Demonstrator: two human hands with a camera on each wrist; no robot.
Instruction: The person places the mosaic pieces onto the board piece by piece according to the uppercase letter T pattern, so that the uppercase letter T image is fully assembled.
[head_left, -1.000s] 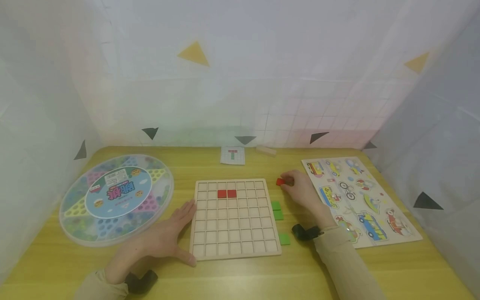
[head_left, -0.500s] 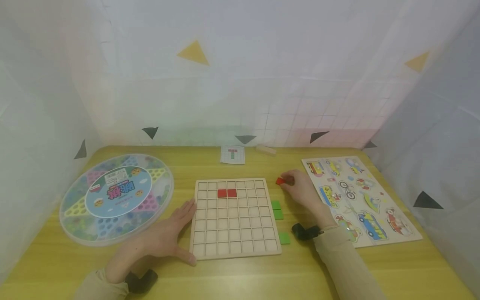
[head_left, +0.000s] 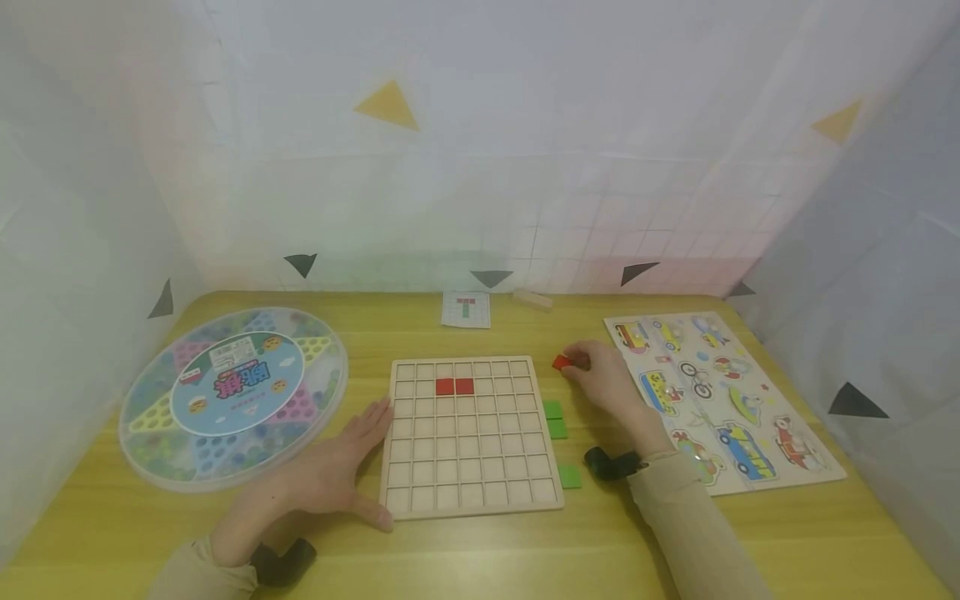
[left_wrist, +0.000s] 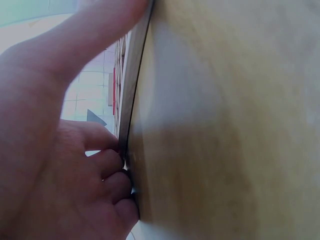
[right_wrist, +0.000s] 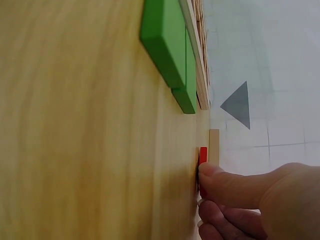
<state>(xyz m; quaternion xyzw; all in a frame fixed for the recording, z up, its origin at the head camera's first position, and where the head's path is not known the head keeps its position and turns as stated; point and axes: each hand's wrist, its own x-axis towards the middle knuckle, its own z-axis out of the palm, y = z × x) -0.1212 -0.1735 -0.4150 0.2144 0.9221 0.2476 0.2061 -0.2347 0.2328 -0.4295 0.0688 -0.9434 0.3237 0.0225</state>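
In the head view a wooden grid board [head_left: 471, 454] lies flat at the middle of the table, with two red square tiles [head_left: 454, 387] side by side in its second row. My left hand [head_left: 330, 479] is spread along the board's left side, fingertips and thumb touching its edge. My right hand [head_left: 600, 379] pinches a red tile [head_left: 561, 362] between thumb and fingers, beyond the board's right side. The right wrist view shows this tile [right_wrist: 203, 156] close to the table, partly covered by the thumb. Green tiles [head_left: 556, 427] lie along the board's right edge.
A round Chinese checkers set [head_left: 236, 383] lies at left, beside the left forearm. At right a wooden vehicle puzzle [head_left: 720, 400] partly lies behind the right forearm. Near the back wall are a pattern card [head_left: 454, 318] with a red and green T and a small wooden block [head_left: 532, 301].
Nearly nothing differs. Both hands stay in place; the red tile in my right hand looks tilted a little flatter than before.
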